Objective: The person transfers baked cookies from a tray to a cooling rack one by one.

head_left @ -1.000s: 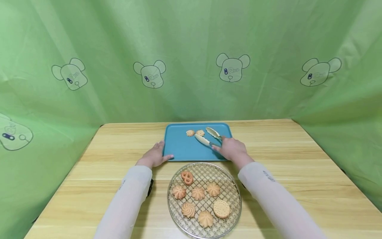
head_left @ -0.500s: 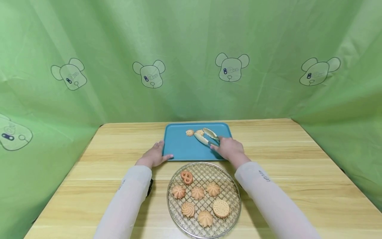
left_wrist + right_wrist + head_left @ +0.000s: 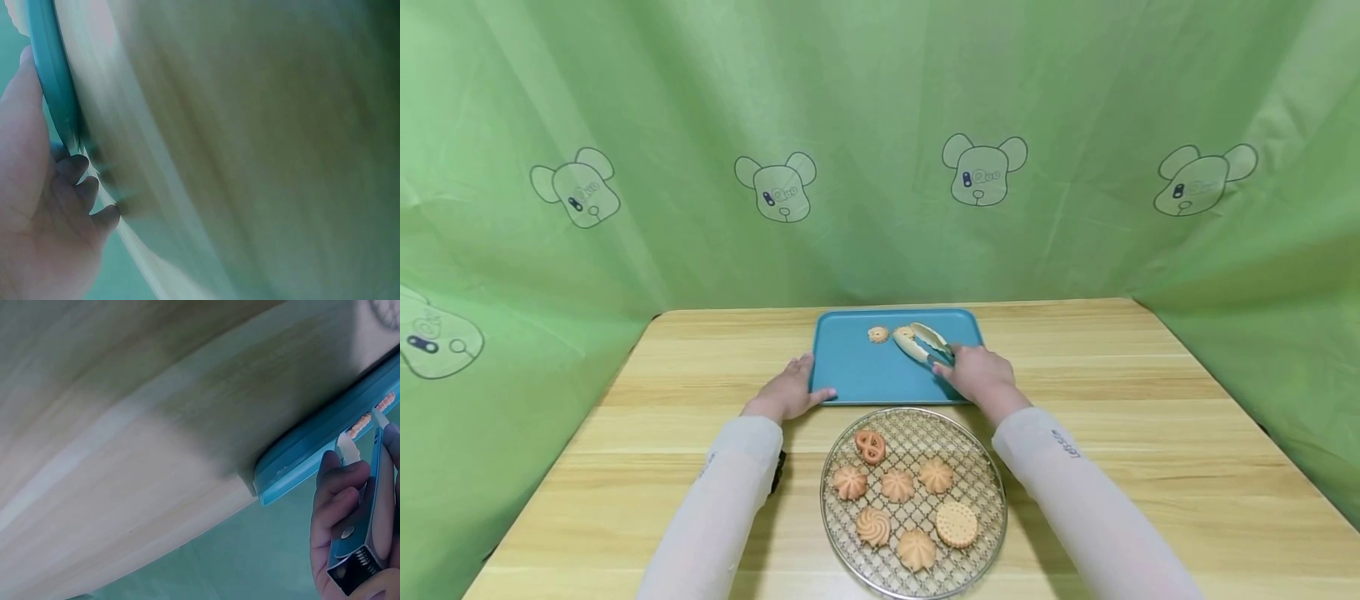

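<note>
My right hand (image 3: 981,372) holds a pair of tongs (image 3: 912,346) with teal handles and pale scalloped tips. The tips straddle a small ring-shaped cookie (image 3: 904,332) on the blue tray (image 3: 857,375), partly covering it. A similar cookie (image 3: 877,334) lies just left of it. In the right wrist view, fingers curl around the tongs' handles (image 3: 375,512), with the two cookies beyond the tips. My left hand (image 3: 787,388) grips the tray's near left corner, thumb over the front rim; the left wrist view shows its fingers against the tray's outer side (image 3: 55,75).
In front of the tray stands a round wire rack (image 3: 925,417) bearing a pretzel-shaped cookie (image 3: 870,447), a round dotted cookie (image 3: 957,524), a swirled cookie (image 3: 873,527) and several fluted ones. A wooden table (image 3: 1150,417) lies beneath, with a green curtain (image 3: 880,250) around it.
My right hand has shifted slightly left, and the tongs' tips have drawn closer together around the right-hand cookie on the tray. The left hand has stayed at the tray's corner.
</note>
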Tool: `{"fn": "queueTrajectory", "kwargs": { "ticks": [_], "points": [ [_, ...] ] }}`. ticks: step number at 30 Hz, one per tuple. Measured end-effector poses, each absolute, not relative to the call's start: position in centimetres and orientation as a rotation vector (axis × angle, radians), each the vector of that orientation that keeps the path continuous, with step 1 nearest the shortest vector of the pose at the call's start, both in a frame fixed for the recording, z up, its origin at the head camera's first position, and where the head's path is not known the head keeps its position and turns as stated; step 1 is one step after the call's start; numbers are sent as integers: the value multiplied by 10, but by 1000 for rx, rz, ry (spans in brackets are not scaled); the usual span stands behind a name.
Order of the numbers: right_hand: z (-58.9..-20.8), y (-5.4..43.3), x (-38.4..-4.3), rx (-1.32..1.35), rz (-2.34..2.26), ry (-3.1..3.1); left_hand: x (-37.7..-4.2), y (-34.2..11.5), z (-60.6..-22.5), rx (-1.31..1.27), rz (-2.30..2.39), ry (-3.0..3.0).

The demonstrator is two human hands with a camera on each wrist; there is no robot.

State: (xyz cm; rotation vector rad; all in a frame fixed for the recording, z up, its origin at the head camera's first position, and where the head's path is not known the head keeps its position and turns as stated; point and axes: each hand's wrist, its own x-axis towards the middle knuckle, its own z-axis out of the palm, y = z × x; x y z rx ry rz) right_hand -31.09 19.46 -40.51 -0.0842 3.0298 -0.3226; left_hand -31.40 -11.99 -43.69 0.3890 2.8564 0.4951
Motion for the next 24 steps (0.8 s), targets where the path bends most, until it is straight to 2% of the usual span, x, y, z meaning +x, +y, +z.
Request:
{"fn": "queueTrajectory", "kwargs": {
  "ticks": [11,24],
  "points": [
    [-412,206,-308,-120,-369,3033,-313,-119,-436,384,505,2861],
    [-402,235,-291,-220,-395,3085,-313,-120,-435,379,508,2856]
  ]
}}
